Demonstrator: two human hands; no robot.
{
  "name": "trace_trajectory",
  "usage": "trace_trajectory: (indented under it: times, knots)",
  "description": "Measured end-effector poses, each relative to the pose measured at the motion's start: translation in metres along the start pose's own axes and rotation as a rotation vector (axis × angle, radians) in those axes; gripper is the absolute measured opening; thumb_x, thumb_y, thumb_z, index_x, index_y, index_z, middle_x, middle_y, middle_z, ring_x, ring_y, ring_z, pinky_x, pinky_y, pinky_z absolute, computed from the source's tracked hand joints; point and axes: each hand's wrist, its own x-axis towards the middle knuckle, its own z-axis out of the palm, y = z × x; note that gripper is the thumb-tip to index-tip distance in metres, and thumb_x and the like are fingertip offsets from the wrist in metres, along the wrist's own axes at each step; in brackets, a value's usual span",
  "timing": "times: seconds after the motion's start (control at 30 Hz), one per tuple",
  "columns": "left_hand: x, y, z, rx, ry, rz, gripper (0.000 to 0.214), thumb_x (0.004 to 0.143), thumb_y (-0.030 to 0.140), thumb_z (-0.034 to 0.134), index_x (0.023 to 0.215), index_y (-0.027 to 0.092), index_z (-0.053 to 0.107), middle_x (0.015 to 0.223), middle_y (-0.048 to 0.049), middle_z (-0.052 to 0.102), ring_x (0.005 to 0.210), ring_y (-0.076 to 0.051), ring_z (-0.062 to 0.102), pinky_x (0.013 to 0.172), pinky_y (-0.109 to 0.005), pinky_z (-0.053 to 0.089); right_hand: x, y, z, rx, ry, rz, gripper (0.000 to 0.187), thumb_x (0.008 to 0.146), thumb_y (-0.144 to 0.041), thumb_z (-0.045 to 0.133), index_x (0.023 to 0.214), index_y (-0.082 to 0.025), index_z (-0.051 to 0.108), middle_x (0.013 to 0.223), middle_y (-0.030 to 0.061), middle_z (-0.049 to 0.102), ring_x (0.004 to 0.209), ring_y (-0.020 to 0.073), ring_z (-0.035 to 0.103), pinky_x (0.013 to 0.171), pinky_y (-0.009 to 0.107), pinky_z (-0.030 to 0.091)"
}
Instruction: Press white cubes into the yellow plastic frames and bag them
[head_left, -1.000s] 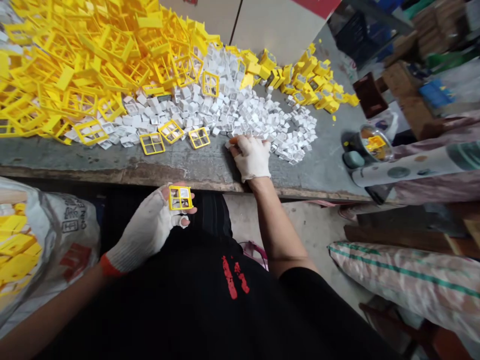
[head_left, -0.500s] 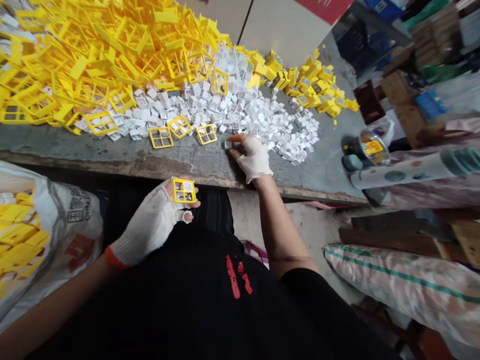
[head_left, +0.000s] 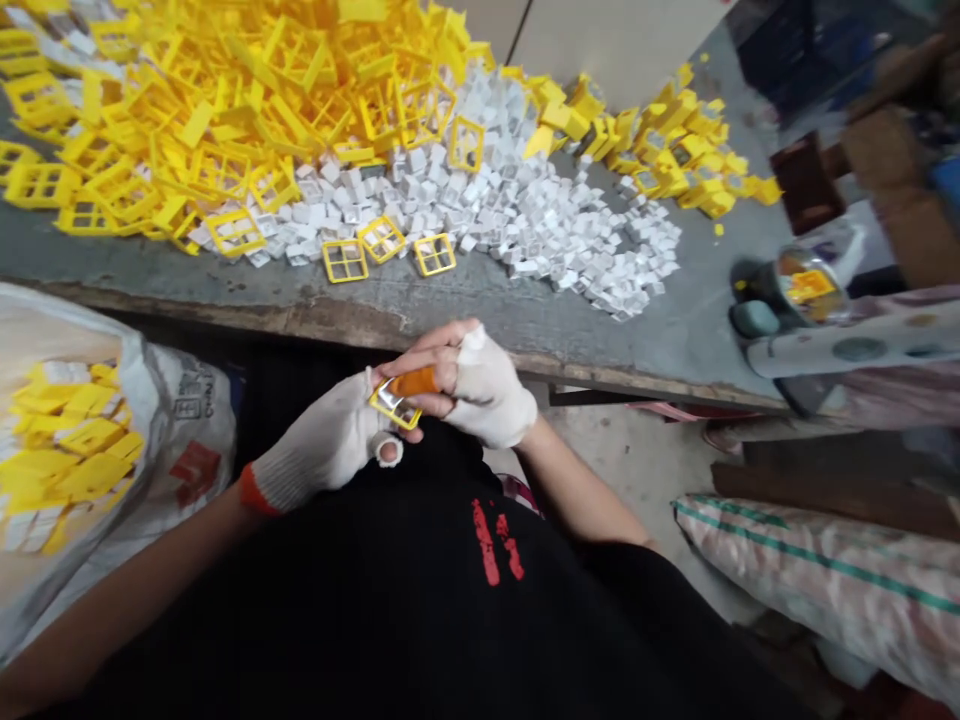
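My left hand [head_left: 322,450], in a white fingerless glove, grips a small yellow four-pane frame [head_left: 394,405] over my lap. My right hand [head_left: 472,385], also gloved and with an orange cot on one finger, presses its fingers onto the frame; a small white piece seems to be under them, mostly hidden. Both hands meet just below the table's front edge [head_left: 420,335]. On the table lie a heap of small white square pieces [head_left: 525,225] and a large pile of yellow frames [head_left: 225,100].
Three loose yellow frames [head_left: 382,250] lie near the table's front edge. Filled yellow blocks [head_left: 675,140] are heaped at the back right. A sack [head_left: 82,440] of yellow parts stands at my left. A tin [head_left: 799,285] and patterned cloth [head_left: 825,580] are at the right.
My right hand left the white heap on the table and came down to the frame in my left hand. The left hand shifted slightly right. The view tilted.
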Motion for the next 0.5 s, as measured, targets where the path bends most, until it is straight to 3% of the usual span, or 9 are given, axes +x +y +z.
trace_trajectory:
  times: [0.2, 0.33, 0.4, 0.5]
  knots:
    - [0.003, 0.005, -0.009, 0.153, -0.114, -0.112, 0.025, 0.087, 0.032, 0.082, 0.105, 0.018, 0.073, 0.086, -0.0077, 0.076, 0.064, -0.021, 0.071, 0.043, -0.022, 0.048, -0.002, 0.01, 0.009, -0.063, -0.171, -0.136, 0.038, 0.119, -0.047, 0.05, 0.132, -0.03, 0.081, 0.133, 0.0061, 0.083, 0.122, 0.0226, 0.069, 0.109, 0.043, 0.052]
    - [0.008, 0.007, -0.005, 0.19, -0.085, -0.162, 0.018, 0.089, 0.034, 0.079, 0.097, 0.018, 0.074, 0.08, -0.0078, 0.075, 0.061, -0.024, 0.073, 0.04, -0.023, 0.048, -0.011, 0.015, 0.0, -0.042, -0.131, -0.186, 0.039, 0.115, -0.054, 0.057, 0.122, -0.028, 0.084, 0.154, 0.0083, 0.073, 0.127, 0.0234, 0.069, 0.109, 0.042, 0.053]
    - [0.008, 0.011, 0.003, 0.174, 0.01, -0.149, 0.016, 0.088, 0.03, 0.078, 0.097, 0.017, 0.076, 0.081, -0.0093, 0.076, 0.059, -0.023, 0.072, 0.04, -0.024, 0.05, -0.02, 0.031, -0.019, -0.118, -0.006, -0.036, 0.034, 0.114, -0.052, 0.06, 0.121, -0.029, 0.083, 0.149, 0.0068, 0.075, 0.125, 0.0236, 0.071, 0.107, 0.042, 0.054]
    - [0.007, 0.019, 0.015, 0.131, 0.144, -0.038, 0.019, 0.084, 0.023, 0.076, 0.101, 0.015, 0.079, 0.089, -0.0121, 0.079, 0.06, -0.022, 0.072, 0.041, -0.025, 0.052, -0.037, 0.077, -0.058, -0.446, 0.303, 0.523, 0.023, 0.109, -0.034, 0.064, 0.124, -0.029, 0.08, 0.131, 0.0064, 0.08, 0.123, 0.0274, 0.069, 0.108, 0.048, 0.053]
